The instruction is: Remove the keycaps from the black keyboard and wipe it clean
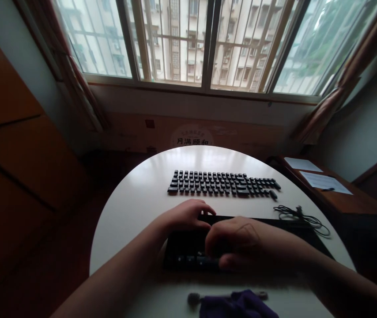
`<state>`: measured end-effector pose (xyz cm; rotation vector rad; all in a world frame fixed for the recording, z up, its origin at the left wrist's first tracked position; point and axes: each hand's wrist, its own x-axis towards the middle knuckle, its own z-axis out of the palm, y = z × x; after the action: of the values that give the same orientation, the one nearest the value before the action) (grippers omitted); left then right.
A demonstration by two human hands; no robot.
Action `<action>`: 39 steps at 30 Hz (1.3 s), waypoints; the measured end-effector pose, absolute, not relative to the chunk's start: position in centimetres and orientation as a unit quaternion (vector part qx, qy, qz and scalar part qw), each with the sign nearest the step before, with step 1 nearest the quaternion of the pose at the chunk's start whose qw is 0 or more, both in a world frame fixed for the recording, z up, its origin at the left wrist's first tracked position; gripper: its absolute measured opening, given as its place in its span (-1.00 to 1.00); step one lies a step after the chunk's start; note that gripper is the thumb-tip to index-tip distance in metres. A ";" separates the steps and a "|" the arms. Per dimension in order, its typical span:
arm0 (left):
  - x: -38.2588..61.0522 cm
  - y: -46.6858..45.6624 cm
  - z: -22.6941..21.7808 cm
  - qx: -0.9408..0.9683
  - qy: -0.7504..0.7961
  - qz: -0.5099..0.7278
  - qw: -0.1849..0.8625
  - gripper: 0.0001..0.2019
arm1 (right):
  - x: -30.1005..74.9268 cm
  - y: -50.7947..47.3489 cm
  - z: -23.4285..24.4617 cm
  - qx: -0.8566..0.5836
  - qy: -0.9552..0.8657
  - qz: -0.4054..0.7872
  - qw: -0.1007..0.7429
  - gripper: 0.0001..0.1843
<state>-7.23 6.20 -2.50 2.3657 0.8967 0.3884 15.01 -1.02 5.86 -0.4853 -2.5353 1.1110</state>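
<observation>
A black keyboard base (288, 225) lies on the white round table (125, 212), most of its key area bare and dark, with a few keycaps (190, 260) along its near edge. At its far left edge my left hand (190, 214) grips the base, fingers curved over the rim and thumb toward the middle. My right hand (236, 240) is curled low over the middle of the base. Its fingertips are turned down and in shadow, so whatever they pinch is hidden. Beyond both hands, many loose black keycaps (221, 183) stand in keyboard order on the table.
A coiled black cable (303, 216) rests at the base's right end. Near the front lie a purple cloth (238, 305) and a dark-bristled brush (194, 299). Papers (324, 182) and a pen (327, 189) sit on a brown side table (367, 201) at right.
</observation>
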 end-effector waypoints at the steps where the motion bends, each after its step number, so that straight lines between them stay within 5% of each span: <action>1: -7.2 6.2 -2.5 0.885 0.333 0.151 0.287 -0.63 | 14.1 -1.3 5.4 -0.162 -0.889 0.401 0.153 -0.82; 15: -7.7 7.0 -3.5 0.852 0.403 0.153 0.296 -0.82 | 8.2 -1.0 -3.8 -0.269 -0.759 0.556 0.206 -0.79; 28: -7.3 6.6 -3.1 0.852 0.425 0.137 0.272 -0.84 | 7.8 -1.3 -2.8 -0.251 -0.825 0.483 0.154 -0.90; 35: -7.2 6.5 -2.9 0.854 0.423 0.131 0.274 -0.82 | 7.5 -1.9 -3.9 -0.155 -0.890 0.380 0.199 -0.78; 39: -7.3 6.5 -2.9 0.854 0.420 0.128 0.278 -0.81 | 7.9 -1.6 -4.0 -0.201 -0.848 0.438 0.222 -0.75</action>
<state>-7.31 6.49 -2.89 2.2922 1.1282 0.3425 7.88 -1.64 -3.97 -0.5545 -2.3418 1.2097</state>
